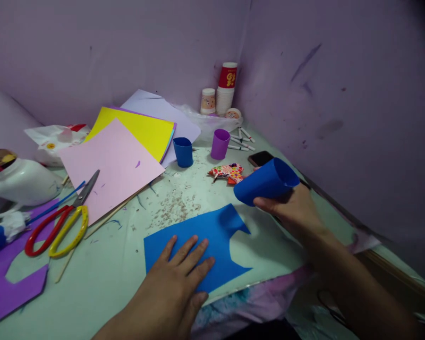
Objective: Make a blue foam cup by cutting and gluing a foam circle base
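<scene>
Sheet of blue craft paper (217,243), notched at right, lies on the table (116,278) beneath the left hand (179,278), laid flat and splayed. The right hand (293,210), apart from it, is closed around a tilted blue tube (260,182) near the sheet's far-right corner. A short blue tube (183,155) and a purple tube (220,145) stand beyond, contents hidden. Paper cups (224,101) stand nested behind.

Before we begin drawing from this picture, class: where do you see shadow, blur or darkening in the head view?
Head view: a soft shadow darkens the far right part of the blue sheet, probably cast by the blue cup in the right hand; head view: the right forearm looks soft; head view: the top right corner fades to black.
</scene>
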Demonstrator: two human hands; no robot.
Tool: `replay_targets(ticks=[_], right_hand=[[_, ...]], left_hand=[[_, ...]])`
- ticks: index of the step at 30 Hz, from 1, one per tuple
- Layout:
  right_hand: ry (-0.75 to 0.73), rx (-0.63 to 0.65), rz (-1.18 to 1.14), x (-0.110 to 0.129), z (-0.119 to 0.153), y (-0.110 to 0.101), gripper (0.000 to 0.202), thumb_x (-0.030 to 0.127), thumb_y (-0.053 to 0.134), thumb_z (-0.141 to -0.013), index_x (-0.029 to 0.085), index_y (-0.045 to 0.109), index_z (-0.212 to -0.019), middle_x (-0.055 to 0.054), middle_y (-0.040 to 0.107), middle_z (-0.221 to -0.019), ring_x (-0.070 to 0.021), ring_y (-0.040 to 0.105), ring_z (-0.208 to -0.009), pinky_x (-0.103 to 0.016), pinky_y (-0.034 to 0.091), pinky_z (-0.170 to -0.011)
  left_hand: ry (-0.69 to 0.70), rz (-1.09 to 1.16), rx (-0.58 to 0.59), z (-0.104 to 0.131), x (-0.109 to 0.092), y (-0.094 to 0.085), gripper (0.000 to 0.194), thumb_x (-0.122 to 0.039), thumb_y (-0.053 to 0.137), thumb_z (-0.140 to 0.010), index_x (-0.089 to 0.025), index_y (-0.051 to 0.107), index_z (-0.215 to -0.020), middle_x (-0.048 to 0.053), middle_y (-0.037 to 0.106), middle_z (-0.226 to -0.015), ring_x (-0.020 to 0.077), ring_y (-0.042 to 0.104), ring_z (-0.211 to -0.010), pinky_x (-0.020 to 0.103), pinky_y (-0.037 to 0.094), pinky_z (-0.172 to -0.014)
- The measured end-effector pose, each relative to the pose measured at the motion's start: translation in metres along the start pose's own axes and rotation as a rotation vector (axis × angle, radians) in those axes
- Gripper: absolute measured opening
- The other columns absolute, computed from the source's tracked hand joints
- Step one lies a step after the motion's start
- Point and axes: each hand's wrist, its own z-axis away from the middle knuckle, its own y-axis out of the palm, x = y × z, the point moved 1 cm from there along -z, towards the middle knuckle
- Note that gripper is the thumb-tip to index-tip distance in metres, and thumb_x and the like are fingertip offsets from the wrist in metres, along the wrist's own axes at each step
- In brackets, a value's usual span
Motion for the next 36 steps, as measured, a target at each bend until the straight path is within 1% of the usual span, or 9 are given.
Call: replay_targets(ticks=[3,5,9,15,21,25,30,33,36], right_hand=[[0.030,-0.022,-0.033,0.007,0.001,0.003,0.041,0.032,0.081,-0.062,0.021,0.060,-0.096,-0.008,0.070,-0.101,-0.0294,0.067,-0.096,-0.044,0.054,-0.088],[-0.037,0.090,0.012,0.011,0.002,0.011,0.042,0.027,0.081,-0.061,0.020,0.061,-0.097,-0.008,0.069,-0.104,-0.0279,0.066,-0.097,-0.042,0.053,-0.089],[-0.176,0.245,0.135,0.005,0.004,0.021,0.044,0.030,0.080,-0.063,0.020,0.061,-0.101,-0.008,0.066,-0.102,-0.0267,0.064,-0.093,-0.042,0.052,-0.085],[-0.080,0.344,0.193,-0.012,0.007,0.020,0.044,0.035,0.079,-0.064,0.020,0.059,-0.100,-0.008,0.067,-0.098,-0.0265,0.065,-0.088,-0.039,0.053,-0.076],[-0.022,0.345,0.284,-0.015,0.008,0.028,0.041,0.038,0.077,-0.065,0.021,0.059,-0.098,-0.008,0.069,-0.095,-0.0277,0.066,-0.085,-0.042,0.054,-0.076],[-0.002,0.367,0.268,-0.020,0.009,0.023,0.056,0.043,0.078,-0.065,0.023,0.055,-0.111,-0.011,0.066,-0.109,-0.0321,0.064,-0.099,-0.050,0.050,-0.088],[-0.014,0.417,0.299,-0.018,0.011,0.015,0.087,0.050,0.079,-0.062,0.023,0.038,-0.135,-0.017,0.049,-0.137,-0.0378,0.046,-0.126,-0.060,0.032,-0.106],[-0.054,0.423,0.307,-0.013,0.012,0.009,0.096,0.051,0.080,-0.061,0.028,0.031,-0.140,-0.014,0.041,-0.145,-0.0366,0.036,-0.134,-0.060,0.027,-0.110],[-0.094,0.407,0.270,-0.008,0.013,0.001,0.094,0.047,0.081,-0.063,0.034,0.031,-0.141,-0.009,0.040,-0.146,-0.0319,0.037,-0.135,-0.053,0.028,-0.112]], left_hand=[[-0.022,-0.024,-0.124,-0.007,-0.002,-0.002,0.046,-0.030,0.039,-0.092,-0.023,0.042,-0.137,0.006,0.042,-0.146,0.0288,0.039,-0.134,0.055,0.040,-0.103],[-0.041,-0.061,-0.167,-0.016,-0.006,0.000,0.043,-0.028,0.040,-0.091,-0.019,0.049,-0.132,0.010,0.046,-0.143,0.0311,0.041,-0.132,0.055,0.041,-0.102],[-0.041,-0.094,-0.138,-0.029,-0.012,0.013,0.042,-0.027,0.042,-0.088,-0.017,0.053,-0.127,0.013,0.050,-0.140,0.0350,0.044,-0.129,0.059,0.040,-0.100],[-0.030,-0.036,-0.206,-0.030,-0.008,0.031,0.041,-0.033,0.035,-0.093,-0.021,0.055,-0.126,0.009,0.054,-0.137,0.0325,0.048,-0.125,0.056,0.040,-0.098],[-0.003,-0.061,-0.284,-0.034,-0.006,0.038,0.042,-0.038,0.034,-0.094,-0.019,0.055,-0.125,0.011,0.058,-0.131,0.0309,0.050,-0.123,0.052,0.038,-0.098],[-0.012,-0.055,-0.331,-0.034,-0.005,0.043,0.042,-0.038,0.033,-0.094,-0.020,0.056,-0.124,0.010,0.059,-0.130,0.0298,0.049,-0.124,0.051,0.035,-0.099],[0.001,-0.081,-0.351,-0.032,-0.003,0.042,0.039,-0.038,0.035,-0.093,-0.022,0.056,-0.123,0.008,0.061,-0.128,0.0294,0.052,-0.120,0.049,0.035,-0.097],[-0.006,-0.078,-0.354,-0.031,-0.002,0.044,0.039,-0.038,0.037,-0.093,-0.024,0.055,-0.124,0.007,0.060,-0.129,0.0289,0.050,-0.120,0.049,0.033,-0.099],[0.001,-0.093,-0.374,-0.031,-0.002,0.048,0.038,-0.037,0.039,-0.092,-0.024,0.055,-0.124,0.007,0.060,-0.129,0.0284,0.050,-0.120,0.049,0.033,-0.099]])
